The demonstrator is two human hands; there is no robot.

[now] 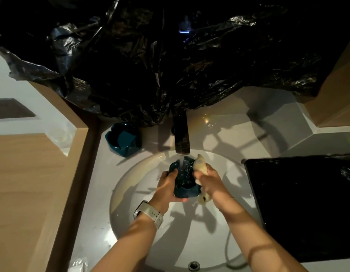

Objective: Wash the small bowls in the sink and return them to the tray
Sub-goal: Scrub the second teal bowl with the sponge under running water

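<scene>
Now the small teal bowl [185,178] sits right under the running water [182,161], over the middle of the sink [142,173], just below the tap [181,134]. The left hand [167,188] cups it from the side and underneath, fingers curled round its wall and thumb on the rim. The right hand [209,183] clutches a pale sponge [199,164] and presses it against the bowl's far rim. The bowl looks stiff and faceted, probably glazed ceramic, so I'd call it breakable, and slick now that it is wet. It seems light enough for one hand. The safest hold, I'd judge, is the one in use: palm under the base, thumb hooked over the rim, kept low over the basin in case it slips.

A second teal bowl [123,139] waits on the worktop by the sink's far left edge, beside the tap. The black tray [288,203] lies along the right edge of the worktop, near the sink rim. Crumpled black plastic sheeting [160,65] hangs behind the tap, and a pale watch [148,213] rides the left wrist.
</scene>
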